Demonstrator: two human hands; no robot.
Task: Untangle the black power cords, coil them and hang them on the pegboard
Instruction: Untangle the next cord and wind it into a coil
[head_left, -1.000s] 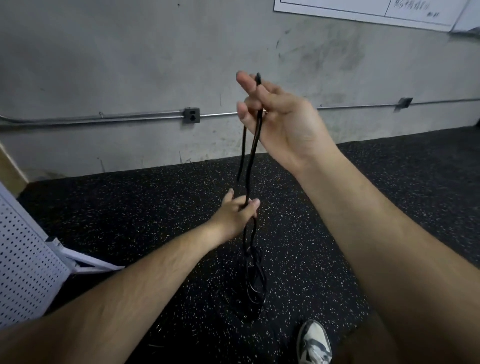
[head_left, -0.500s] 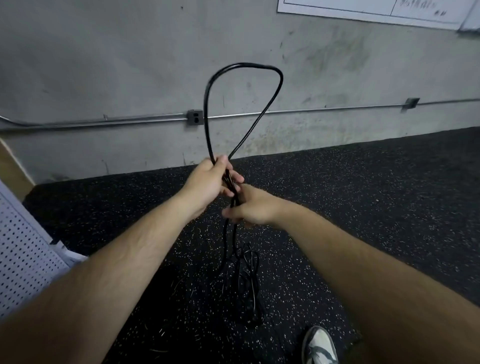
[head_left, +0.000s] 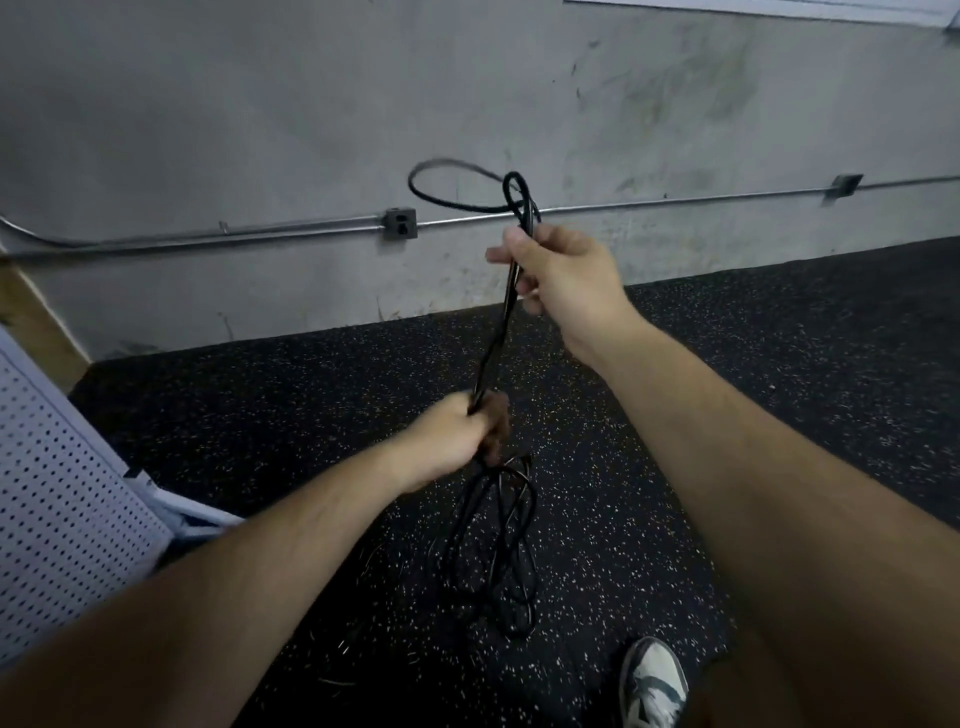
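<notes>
A: On the head camera, where's the thin black power cord (head_left: 496, 338)?
B: Right of the grey metal outlet box (head_left: 400, 223), stretched between both hands. The right hand (head_left: 563, 275) has its grip curled round doubled strands, a loop poking above the fist.
A: And the left hand (head_left: 457, 441)?
B: Lower, grip wrapped round the same strands; the rest hangs tangled onto the black speckled floor (head_left: 311, 415). White perforated pegboard (head_left: 57, 499): lower left of the box.

Open floor (head_left: 753, 405) lies right of the cords (head_left: 496, 338); the pegboard (head_left: 62, 519), seemingly leaning, blocks the left; wall (head_left: 260, 130) ahead.
</notes>
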